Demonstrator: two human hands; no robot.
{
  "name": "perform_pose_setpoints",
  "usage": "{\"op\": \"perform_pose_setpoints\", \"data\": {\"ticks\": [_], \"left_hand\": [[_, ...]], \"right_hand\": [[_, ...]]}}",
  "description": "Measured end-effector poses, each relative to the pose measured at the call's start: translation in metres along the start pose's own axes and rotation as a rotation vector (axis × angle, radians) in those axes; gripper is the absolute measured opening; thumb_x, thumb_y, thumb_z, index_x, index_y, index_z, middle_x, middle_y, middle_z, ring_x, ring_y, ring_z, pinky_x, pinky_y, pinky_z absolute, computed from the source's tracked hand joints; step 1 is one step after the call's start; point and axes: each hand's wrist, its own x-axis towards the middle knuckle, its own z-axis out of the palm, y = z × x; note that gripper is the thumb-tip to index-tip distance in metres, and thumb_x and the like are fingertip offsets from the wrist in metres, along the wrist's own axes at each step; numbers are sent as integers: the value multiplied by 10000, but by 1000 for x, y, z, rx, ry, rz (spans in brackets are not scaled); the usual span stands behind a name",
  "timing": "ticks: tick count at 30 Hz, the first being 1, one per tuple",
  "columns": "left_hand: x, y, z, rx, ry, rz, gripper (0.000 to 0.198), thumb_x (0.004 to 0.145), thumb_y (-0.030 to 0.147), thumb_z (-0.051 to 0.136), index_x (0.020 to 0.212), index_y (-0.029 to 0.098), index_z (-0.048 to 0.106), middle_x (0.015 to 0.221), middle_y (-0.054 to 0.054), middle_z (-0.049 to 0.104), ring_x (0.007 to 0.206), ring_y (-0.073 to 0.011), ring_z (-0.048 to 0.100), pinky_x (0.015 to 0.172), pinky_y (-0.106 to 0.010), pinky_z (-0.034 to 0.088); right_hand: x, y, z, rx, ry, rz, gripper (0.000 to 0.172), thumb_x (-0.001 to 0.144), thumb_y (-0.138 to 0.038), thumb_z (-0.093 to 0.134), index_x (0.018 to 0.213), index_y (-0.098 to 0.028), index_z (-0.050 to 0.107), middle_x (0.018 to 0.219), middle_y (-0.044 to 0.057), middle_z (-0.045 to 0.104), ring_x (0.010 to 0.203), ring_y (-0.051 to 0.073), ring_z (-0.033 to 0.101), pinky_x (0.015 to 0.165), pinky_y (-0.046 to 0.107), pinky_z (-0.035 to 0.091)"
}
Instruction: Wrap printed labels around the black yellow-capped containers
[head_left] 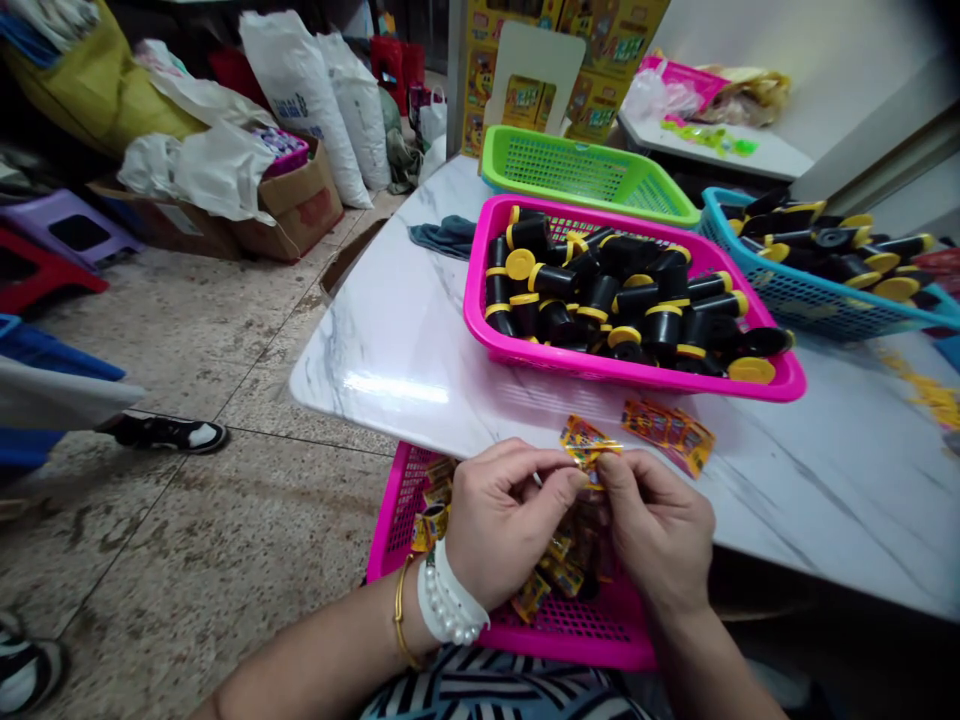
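Note:
My left hand (508, 525) pinches the left side of a glossy orange printed label (583, 438), thumb against forefinger. On the label's other side, my right hand (664, 520) grips it between thumb and fingers. A small pile of similar orange labels (669, 434) lies on the table just beyond my right hand. Below both hands, a pink basket (386, 535) sits at my lap, holding several small pieces wrapped in yellow-orange print (559, 575). Beyond the hands stands another pink basket (637, 375) full of black canisters with yellow lids (600, 292).
A green basket (592, 170) stands behind the pink one on the marbled table (375, 350). To the right, a blue basket (840, 300) holds more canisters. A dark cloth (444, 236) lies at the left edge. White sacks (300, 100), cardboard boxes (292, 205) and a person's shoe (172, 433) are on the floor.

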Motion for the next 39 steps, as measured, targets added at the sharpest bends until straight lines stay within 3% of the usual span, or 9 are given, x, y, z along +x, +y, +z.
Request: {"op": "perform_pose_setpoints", "data": {"ticks": [5,12,18,20,24,28,31,36,39], "left_hand": [[6,-5,0,-101,-2,-136,166,757,318,826,803,159,820,743,-41,649,635,-132,578,586,-246,484],[15,-6,-11,-239,-52,-371,228,772,362,799,720,143,759,506,14,566,436,-76,455,439,-197,342],[19,-3,-21,-321,-76,-422,309,783,432,788,840,133,736,438,50,537,316,-41,377,342,-161,208],[22,-3,-22,-365,-121,-437,327,789,421,786,920,123,757,496,27,596,317,-31,386,337,-156,206],[28,-1,-20,-462,-160,-472,288,770,381,808,866,112,768,520,9,613,345,-16,402,357,-145,217],[35,2,-19,-508,-166,-547,274,755,374,826,791,118,736,424,32,549,344,-18,388,353,-134,181],[40,1,-18,-562,-149,-592,277,736,367,840,790,127,712,432,32,566,329,-20,381,337,-136,178],[47,0,-14,-717,-118,-671,257,709,299,858,787,125,686,435,49,552,331,-22,389,320,-135,141],[49,1,-11,-770,-150,-687,227,741,265,837,797,104,686,463,50,552,346,-16,401,320,-132,136]], "right_hand": [[-2,4,8,-26,-27,-170,153,935,-253,657,790,-215,690,660,-26,647,565,124,593,539,218,493],[15,-8,8,-110,-207,-377,223,959,-213,600,747,-210,669,617,-18,623,523,126,582,494,234,471],[108,-18,-52,-571,47,-661,175,905,-300,662,1040,-254,762,979,55,737,793,215,696,706,349,541],[145,-12,-70,-793,14,-650,262,880,-363,662,1094,-253,764,1072,78,716,724,202,655,642,357,501],[184,-2,-81,-913,-143,-633,264,823,-413,717,1008,-240,792,863,55,656,654,173,577,589,332,438],[179,-11,-78,-940,-194,-646,288,830,-464,707,958,-207,721,1002,89,652,749,186,594,587,325,398],[166,-22,-77,-884,-214,-575,240,777,-413,762,850,-230,626,786,28,638,646,173,563,545,315,365],[110,-30,-61,-83,83,-394,549,715,-348,873,1206,-287,635,985,48,726,803,223,682,649,341,546],[67,-21,-46,183,23,-148,372,789,-326,842,1140,-302,721,1031,39,753,882,209,720,726,309,597]]}}
